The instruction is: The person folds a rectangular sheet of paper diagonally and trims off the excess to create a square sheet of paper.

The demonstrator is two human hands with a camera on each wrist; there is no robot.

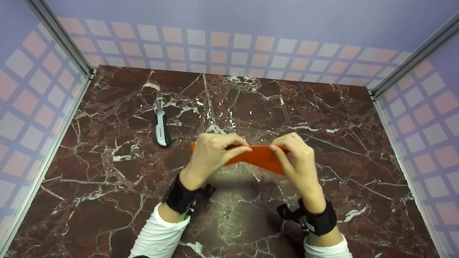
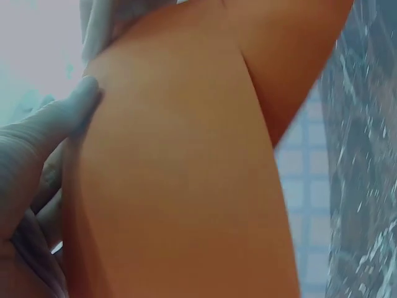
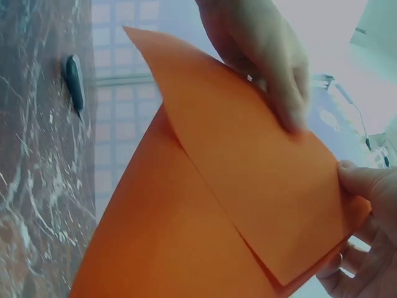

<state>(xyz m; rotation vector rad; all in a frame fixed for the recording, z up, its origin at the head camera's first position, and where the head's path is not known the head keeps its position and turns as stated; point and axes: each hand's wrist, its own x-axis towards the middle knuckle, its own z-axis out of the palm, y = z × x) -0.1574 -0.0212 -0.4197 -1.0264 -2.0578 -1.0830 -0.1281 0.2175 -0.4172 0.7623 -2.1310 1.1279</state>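
Note:
A folded orange sheet of paper [image 1: 260,157] is held in the air above the dark red marble table [image 1: 322,118], between both hands. My left hand [image 1: 211,152] pinches its left part, thumb and fingers curled over the top edge. My right hand [image 1: 296,156] pinches the right end. In the right wrist view the orange paper [image 3: 205,205] shows one flap folded over another, with the left hand [image 3: 267,56] on the flap and right fingertips [image 3: 363,186] at its edge. The left wrist view is filled by the paper [image 2: 180,174], with a fingertip [image 2: 84,99] pressed to it.
A utility knife [image 1: 161,125] with a grey and black handle lies on the table to the left of the hands, also seen as the knife [image 3: 75,81] in the right wrist view. Checkered walls with metal corner posts [image 1: 61,39] enclose the table on three sides.

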